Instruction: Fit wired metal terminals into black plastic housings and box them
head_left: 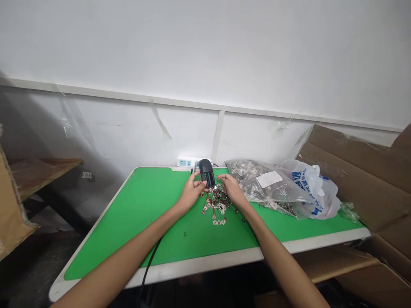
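A black rounded device point(206, 172) with an open lower section is held up over the green table, near its back edge. My left hand point(192, 191) grips it from the left, the thumb across its lower part. To its right is my right hand point(231, 188), fingers pinched together; a thin wire shows by the fingertips, but whether they hold it is too small to tell. Below and between my hands lies a pile of small metal and white parts point(220, 199) with reddish wires. A short row of such parts point(219, 222) lies just in front of the pile.
A white power strip point(185, 162) sits at the table's back edge. Right of my hands are a clear bag of parts point(253, 179), a white printed plastic bag point(316, 188) and large cardboard point(359, 184). A black cable point(150, 261) hangs over the front edge.
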`<action>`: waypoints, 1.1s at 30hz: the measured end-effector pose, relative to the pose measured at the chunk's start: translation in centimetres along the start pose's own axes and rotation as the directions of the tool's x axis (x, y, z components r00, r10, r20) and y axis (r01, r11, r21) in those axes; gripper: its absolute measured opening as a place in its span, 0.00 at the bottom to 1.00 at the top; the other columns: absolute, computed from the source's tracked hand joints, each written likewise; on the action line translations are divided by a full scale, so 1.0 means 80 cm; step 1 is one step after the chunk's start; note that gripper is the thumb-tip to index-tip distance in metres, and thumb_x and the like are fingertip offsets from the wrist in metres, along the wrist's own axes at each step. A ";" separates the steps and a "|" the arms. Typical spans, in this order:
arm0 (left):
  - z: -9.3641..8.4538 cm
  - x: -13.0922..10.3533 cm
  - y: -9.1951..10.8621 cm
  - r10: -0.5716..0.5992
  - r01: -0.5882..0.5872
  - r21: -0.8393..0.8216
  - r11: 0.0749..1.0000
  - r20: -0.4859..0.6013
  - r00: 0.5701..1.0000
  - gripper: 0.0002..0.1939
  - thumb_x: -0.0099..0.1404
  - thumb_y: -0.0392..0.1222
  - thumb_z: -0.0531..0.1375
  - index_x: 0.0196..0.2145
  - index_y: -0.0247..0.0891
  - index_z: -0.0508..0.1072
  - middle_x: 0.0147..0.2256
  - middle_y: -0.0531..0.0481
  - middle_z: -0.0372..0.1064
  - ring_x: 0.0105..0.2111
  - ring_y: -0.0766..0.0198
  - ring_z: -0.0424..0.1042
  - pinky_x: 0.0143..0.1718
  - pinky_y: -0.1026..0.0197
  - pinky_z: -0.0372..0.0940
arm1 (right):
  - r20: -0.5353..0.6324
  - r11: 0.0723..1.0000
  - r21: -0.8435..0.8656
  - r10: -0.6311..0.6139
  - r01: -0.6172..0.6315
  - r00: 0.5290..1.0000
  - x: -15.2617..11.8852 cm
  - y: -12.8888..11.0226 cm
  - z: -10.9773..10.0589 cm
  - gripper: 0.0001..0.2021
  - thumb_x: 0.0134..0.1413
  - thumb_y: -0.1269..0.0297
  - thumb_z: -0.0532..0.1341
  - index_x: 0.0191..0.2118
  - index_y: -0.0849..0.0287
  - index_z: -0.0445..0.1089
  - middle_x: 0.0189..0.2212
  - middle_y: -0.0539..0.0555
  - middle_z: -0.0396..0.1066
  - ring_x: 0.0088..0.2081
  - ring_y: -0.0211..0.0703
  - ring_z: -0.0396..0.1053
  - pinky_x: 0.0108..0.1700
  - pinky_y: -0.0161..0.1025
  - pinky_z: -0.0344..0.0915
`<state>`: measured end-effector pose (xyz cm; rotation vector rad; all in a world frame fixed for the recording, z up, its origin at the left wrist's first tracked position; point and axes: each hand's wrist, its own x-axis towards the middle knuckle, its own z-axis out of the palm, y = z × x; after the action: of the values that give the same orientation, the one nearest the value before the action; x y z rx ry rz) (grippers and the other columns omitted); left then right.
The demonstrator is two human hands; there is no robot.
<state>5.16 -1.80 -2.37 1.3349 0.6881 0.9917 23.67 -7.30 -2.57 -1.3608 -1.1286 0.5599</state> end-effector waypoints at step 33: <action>0.003 0.000 -0.002 -0.029 0.029 -0.016 0.999 0.000 1.000 0.39 0.63 0.47 0.71 0.65 0.35 0.62 0.31 0.50 0.79 0.30 0.61 0.82 0.29 0.67 0.68 | 0.333 0.734 -0.336 -0.493 0.589 0.804 -0.017 0.001 -0.001 0.11 0.69 0.68 0.59 0.47 0.54 0.80 0.42 0.58 0.76 0.45 0.48 0.75 0.51 0.46 0.73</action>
<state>5.38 -1.91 -2.51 1.3075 0.6964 0.9718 23.22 -8.53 -3.08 -1.2487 -1.8373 0.0179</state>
